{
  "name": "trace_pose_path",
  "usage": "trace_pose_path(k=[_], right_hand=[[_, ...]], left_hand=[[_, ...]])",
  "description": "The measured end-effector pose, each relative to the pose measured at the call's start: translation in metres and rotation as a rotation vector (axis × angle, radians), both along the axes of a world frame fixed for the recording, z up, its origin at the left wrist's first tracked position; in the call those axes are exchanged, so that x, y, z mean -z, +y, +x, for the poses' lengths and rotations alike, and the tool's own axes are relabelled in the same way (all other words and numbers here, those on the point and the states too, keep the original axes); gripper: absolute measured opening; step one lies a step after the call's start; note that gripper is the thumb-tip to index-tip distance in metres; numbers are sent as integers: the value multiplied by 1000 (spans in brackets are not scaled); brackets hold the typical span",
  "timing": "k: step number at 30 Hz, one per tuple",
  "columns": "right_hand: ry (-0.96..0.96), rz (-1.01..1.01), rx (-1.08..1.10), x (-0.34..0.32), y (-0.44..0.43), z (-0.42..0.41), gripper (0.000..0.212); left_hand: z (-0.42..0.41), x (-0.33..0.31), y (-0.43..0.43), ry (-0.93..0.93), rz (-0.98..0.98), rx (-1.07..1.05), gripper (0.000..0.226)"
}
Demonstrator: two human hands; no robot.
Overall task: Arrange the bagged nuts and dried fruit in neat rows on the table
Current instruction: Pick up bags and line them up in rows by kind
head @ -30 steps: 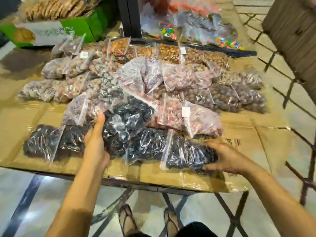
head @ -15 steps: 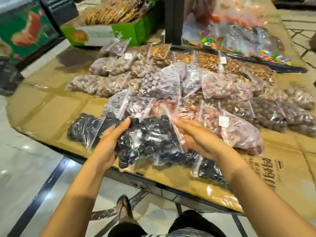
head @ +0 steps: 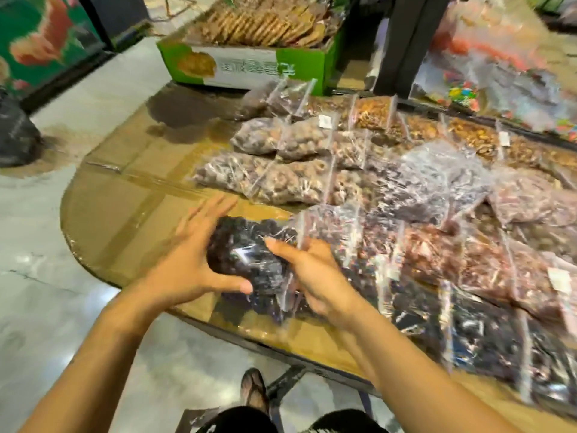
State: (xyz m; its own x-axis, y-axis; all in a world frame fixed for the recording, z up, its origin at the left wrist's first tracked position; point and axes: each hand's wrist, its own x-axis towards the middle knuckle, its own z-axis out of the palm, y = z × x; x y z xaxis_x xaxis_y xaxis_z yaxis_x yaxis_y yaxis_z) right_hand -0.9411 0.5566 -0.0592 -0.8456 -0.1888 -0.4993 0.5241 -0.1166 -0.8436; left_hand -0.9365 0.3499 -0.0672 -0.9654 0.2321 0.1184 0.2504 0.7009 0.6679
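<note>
A clear bag of dark dried fruit (head: 242, 251) is held between both hands above the table's near left edge. My left hand (head: 190, 260) cups its left side with fingers spread. My right hand (head: 315, 276) grips its right end. Under and to the right lie more dark fruit bags (head: 462, 329). Reddish-brown bags (head: 487, 257) lie behind those. Rows of brown nut bags (head: 281, 179) fill the table's far left and back. The table (head: 125, 195) is covered with taped cardboard.
A green box of biscuits (head: 249, 62) stands behind the table's far left. Bags of coloured sweets (head: 462, 92) lie at the back right beside a dark post (head: 402, 42). A black sack (head: 15, 132) sits on the floor at left. My sandalled foot (head: 254, 392) is under the edge.
Both hands took hold of a dark fruit bag from the front row, lifted it and carried it left toward the bare cardboard. The view swung left too.
</note>
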Motion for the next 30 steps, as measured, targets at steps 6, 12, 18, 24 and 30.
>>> trace_pose_path(k=[6,12,18,24,30], right_hand=[[504,882,-215,2,-40,-15,22],[529,1205,-142,-2,23,-40,52],[469,1398,-37,11,74,-36,54],[344,1333,25,15,111,-25,55],[278,1290,161,16,182,-12,55]], left_hand=[[-36,62,-62,-326,154,180,100],[-47,78,-59,-331,108,194,112],[-57,68,-77,-295,-159,343,113],[-72,17,-56,-405,-222,376,87],[-114,-23,78,-95,-40,277,106]])
